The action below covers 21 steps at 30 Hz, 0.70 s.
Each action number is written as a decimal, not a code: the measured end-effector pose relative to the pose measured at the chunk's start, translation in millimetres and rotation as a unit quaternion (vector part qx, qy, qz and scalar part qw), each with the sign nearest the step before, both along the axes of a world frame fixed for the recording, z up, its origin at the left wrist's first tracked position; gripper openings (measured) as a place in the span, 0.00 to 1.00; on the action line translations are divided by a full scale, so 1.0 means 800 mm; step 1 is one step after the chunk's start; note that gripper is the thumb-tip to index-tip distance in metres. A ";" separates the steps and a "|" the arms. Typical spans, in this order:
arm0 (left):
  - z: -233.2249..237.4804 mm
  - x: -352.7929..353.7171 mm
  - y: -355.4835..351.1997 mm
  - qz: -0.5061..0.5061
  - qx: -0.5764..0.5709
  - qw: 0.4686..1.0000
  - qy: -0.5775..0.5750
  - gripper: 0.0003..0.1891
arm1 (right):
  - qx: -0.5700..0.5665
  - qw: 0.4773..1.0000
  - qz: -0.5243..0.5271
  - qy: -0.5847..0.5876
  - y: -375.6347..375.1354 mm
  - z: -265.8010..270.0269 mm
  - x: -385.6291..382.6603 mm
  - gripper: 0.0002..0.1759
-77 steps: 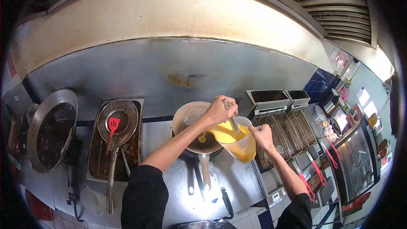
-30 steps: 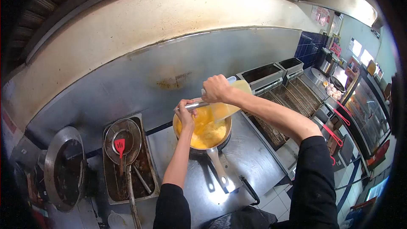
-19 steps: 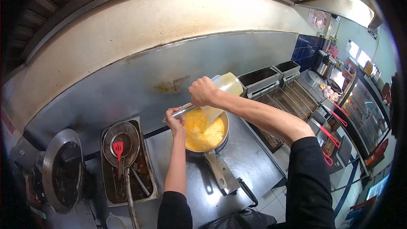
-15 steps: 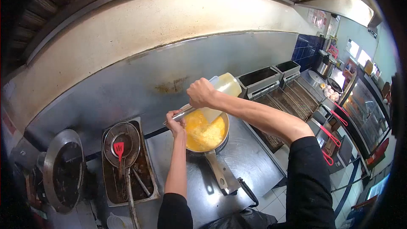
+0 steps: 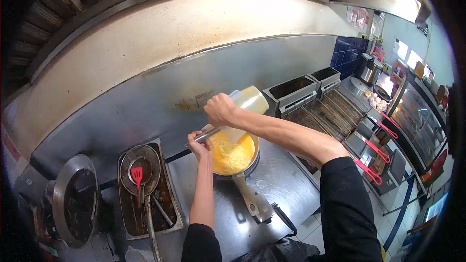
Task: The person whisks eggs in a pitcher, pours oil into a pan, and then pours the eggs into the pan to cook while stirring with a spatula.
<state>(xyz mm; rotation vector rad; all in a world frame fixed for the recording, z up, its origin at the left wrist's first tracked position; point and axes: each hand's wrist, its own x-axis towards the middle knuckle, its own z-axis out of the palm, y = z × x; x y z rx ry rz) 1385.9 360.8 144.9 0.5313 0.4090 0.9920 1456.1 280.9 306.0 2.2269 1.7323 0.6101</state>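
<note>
A pan on the steel counter holds yellow liquid with paler, foamy or lumpy matter in it. My right hand is closed round the handle side of a translucent jug, which is tipped over the pan with its mouth low. Below and to the left, my left hand is wrapped round the metal handle of a utensil that slants up toward the jug. The utensil's far end is hidden by the jug and the pouring contents.
At left, a tray holds strainers and a red spatula, beside a large round pan. Fryers with baskets stand right. A glass display case is farther right.
The jug and my right hand have shifted slightly left, and the camera view has moved a little. More pale matter shows in the pan's middle. Both grips are unchanged.
</note>
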 end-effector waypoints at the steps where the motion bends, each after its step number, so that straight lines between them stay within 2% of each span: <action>1: -0.004 -0.001 0.002 -0.022 0.022 0.999 -0.009 0.14 | 0.021 1.000 0.003 0.011 -0.002 -0.002 0.004 0.09; 4: 0.003 0.005 -0.011 0.007 -0.016 0.999 0.032 0.13 | 0.038 0.999 0.015 0.018 -0.007 -0.009 0.009 0.11; 6: 0.017 -0.007 -0.019 0.012 0.004 0.999 0.033 0.12 | 0.043 0.999 0.027 0.015 -0.006 -0.009 0.008 0.11; 8: 0.023 -0.007 -0.029 0.013 0.022 0.999 0.034 0.12 | 0.061 0.997 -0.002 0.046 -0.015 -0.011 0.011 0.11; 12: 0.034 -0.005 -0.036 0.040 -0.001 0.997 0.058 0.13 | 0.058 0.998 -0.001 0.036 -0.018 -0.009 0.012 0.11; 14: 0.032 0.001 -0.034 0.053 -0.036 0.997 0.038 0.13 | 0.069 0.994 -0.039 0.072 -0.029 -0.011 0.013 0.08; 17: 0.021 0.005 -0.041 -0.004 0.019 0.998 0.065 0.12 | 0.062 0.997 0.007 0.040 -0.032 -0.012 0.023 0.11; 19: 0.030 -0.001 -0.041 -0.018 0.029 0.998 0.053 0.12 | 0.078 0.994 -0.019 0.069 -0.042 -0.011 0.025 0.11; 21: 0.027 0.011 -0.041 0.049 -0.028 0.998 0.042 0.12 | 0.099 0.992 -0.001 0.081 -0.049 -0.014 0.022 0.12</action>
